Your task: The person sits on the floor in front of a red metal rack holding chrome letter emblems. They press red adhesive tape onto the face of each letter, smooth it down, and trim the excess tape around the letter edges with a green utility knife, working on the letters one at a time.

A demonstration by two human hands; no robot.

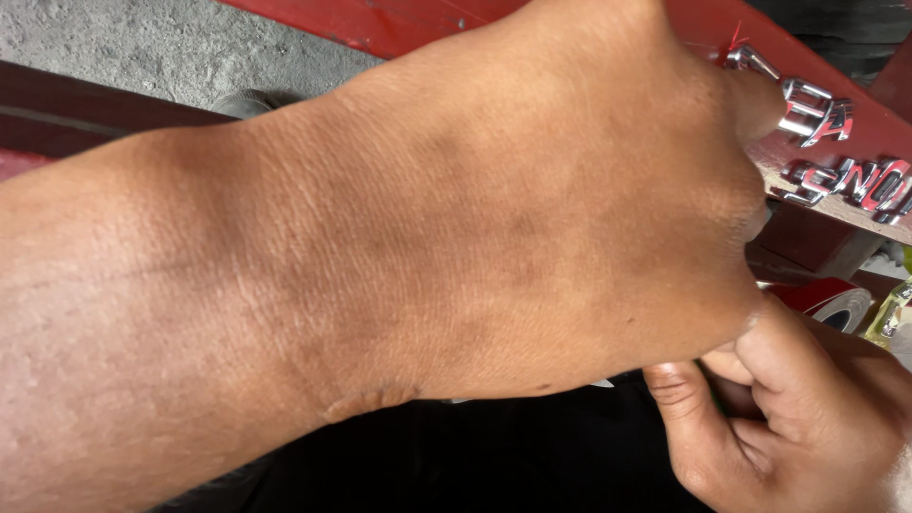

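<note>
The left hand presses on the red panel beside the chrome letters, its grip hidden, while the right hand pinches closed on something unseen; several letters already sit fixed.

Soft even daylight, blurred close foreground

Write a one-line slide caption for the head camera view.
Left hand reaching across to chrome lettering on a red panel, right hand curled just below it.
</note>
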